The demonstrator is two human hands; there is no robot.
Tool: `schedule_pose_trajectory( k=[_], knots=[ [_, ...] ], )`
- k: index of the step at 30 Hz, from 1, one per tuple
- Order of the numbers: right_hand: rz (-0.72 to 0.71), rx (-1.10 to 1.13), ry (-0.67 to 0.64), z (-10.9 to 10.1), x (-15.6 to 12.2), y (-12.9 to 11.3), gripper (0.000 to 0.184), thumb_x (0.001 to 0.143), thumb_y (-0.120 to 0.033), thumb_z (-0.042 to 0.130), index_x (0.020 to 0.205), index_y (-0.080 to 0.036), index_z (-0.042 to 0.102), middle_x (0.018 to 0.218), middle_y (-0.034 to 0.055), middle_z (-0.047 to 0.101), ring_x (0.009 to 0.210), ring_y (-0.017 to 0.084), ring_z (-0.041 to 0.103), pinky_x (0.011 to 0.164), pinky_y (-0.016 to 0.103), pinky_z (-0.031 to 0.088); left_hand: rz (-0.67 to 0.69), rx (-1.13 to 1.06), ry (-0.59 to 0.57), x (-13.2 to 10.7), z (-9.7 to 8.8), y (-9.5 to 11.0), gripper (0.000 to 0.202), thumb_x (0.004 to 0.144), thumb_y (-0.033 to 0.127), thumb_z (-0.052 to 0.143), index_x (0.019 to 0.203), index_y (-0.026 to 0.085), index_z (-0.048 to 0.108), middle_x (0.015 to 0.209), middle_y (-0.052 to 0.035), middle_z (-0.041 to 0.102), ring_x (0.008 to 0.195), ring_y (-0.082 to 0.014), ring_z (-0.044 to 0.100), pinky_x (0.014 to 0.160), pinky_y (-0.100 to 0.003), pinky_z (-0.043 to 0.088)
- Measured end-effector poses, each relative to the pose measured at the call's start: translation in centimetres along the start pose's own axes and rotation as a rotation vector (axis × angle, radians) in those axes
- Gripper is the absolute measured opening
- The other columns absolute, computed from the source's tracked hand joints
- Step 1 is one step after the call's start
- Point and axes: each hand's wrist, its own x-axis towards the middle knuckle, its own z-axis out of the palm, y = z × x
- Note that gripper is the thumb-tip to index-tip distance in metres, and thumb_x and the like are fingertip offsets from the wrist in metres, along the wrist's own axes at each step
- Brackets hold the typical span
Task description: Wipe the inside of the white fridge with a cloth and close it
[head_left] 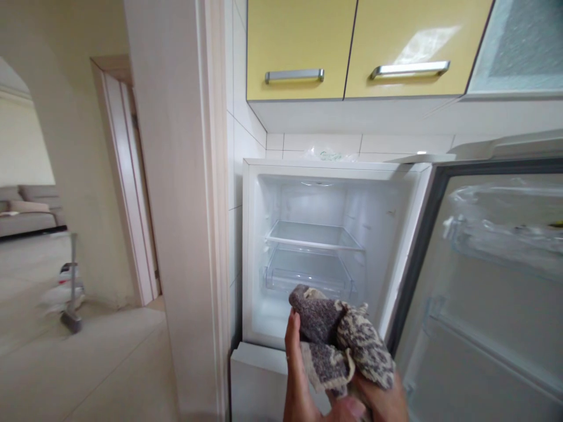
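A crumpled grey and off-white patterned cloth (pixel 317 317) is bunched up in front of the open fridge (pixel 259 168). My left hand (pixel 299 384) supports it from the left, its fingers against the cloth's side and its thumb at the bottom. From the lower right, my right hand (pixel 387 395) is closed round the cloth, most of its fingers hidden. Behind the cloth, the fridge interior shows a glass shelf (pixel 316 235) and a clear plastic drawer (pixel 303 281). The fridge door (pixel 488 310) is swung wide to the right.
Yellow wall cabinets (pixel 303 41) hang above the fridge. A clear plastic bag (pixel 329 153) lies on the fridge top. Plastic film covers a door shelf (pixel 505 223). To the left stand a door frame (pixel 185 205), a broom (pixel 72 319) and, farther off, a grey sofa (pixel 26 220).
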Motion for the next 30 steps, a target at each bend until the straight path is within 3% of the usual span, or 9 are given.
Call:
schedule_pose_trajectory(
  k=[5,10,15,19,23,25,30],
  knots=[
    [-0.098,-0.032,-0.146,2.3,0.0,-3.0,0.074,0.064,-0.048,0.086,0.130,-0.021,0.067,0.120,0.0113,0.075,0.103,0.032,0.074,0.087,0.041,0.064,-0.032,-0.190,-0.008,1.8,1.3,2.4,0.133,0.058,0.052,0.093,0.164,0.027,0.016,0.159,-0.0173,0.044,0.147,-0.0352,0.043,0.122,-0.046,0.036],
    [-0.531,-0.224,-0.396,5.0,0.2,-6.6,0.057,0.086,-0.046,0.068,0.138,-0.026,0.062,0.146,0.0099,0.060,0.133,0.029,0.059,0.114,0.044,0.049,0.055,-0.177,-0.040,3.9,0.6,4.2,0.133,0.053,0.047,0.096,0.160,0.023,0.021,0.163,-0.0194,0.036,0.150,-0.0350,0.038,0.119,-0.040,0.041],
    [-0.765,-0.379,-0.512,6.9,0.1,-7.4,0.060,0.093,-0.027,0.054,0.152,-0.028,0.044,0.155,0.0081,0.049,0.145,0.025,0.045,0.123,0.046,0.037,0.109,-0.161,0.028,4.8,-0.8,5.5,0.116,0.058,0.038,0.092,0.156,0.024,0.031,0.156,-0.0165,0.048,0.145,-0.0321,0.046,0.120,-0.041,0.038],
    [-0.779,-0.423,-0.606,6.9,-0.3,-6.9,0.076,0.088,-0.016,0.054,0.159,-0.030,0.031,0.164,0.0070,0.037,0.152,0.024,0.034,0.126,0.049,0.031,0.076,-0.088,0.034,4.8,-2.4,5.7,0.112,0.055,0.037,0.093,0.152,0.022,0.039,0.149,-0.0147,0.055,0.140,-0.0312,0.051,0.120,-0.041,0.039],
    [-0.750,-0.460,-0.684,5.8,-0.7,-6.4,0.088,0.085,-0.011,0.056,0.161,-0.038,0.021,0.168,0.0028,0.028,0.156,0.023,0.026,0.127,0.052,0.027,-0.176,-0.012,-0.066,4.4,-4.2,5.1,0.096,0.055,0.040,0.095,0.139,0.017,0.056,0.125,-0.0145,0.071,0.126,-0.0341,0.063,0.113,-0.046,0.047],
    [-0.719,-0.491,-0.738,5.3,-1.1,-6.5,0.093,0.083,-0.009,0.058,0.162,-0.041,0.019,0.170,0.0014,0.024,0.158,0.024,0.022,0.128,0.053,0.023,-0.243,-0.059,-0.101,4.0,-4.6,5.0,0.091,0.056,0.041,0.095,0.136,0.017,0.060,0.123,-0.0143,0.073,0.122,-0.0340,0.065,0.109,-0.046,0.050],
    [-0.658,-0.497,-0.847,4.5,-2.3,-7.5,0.099,0.084,-0.018,0.070,0.164,-0.037,0.014,0.172,0.0030,0.015,0.159,0.026,0.012,0.129,0.054,0.015,-0.265,-0.240,-0.010,2.7,-4.2,5.0,0.085,0.052,0.032,0.096,0.130,0.019,0.065,0.121,-0.0116,0.075,0.115,-0.0327,0.069,0.099,-0.041,0.056]
  ],
)
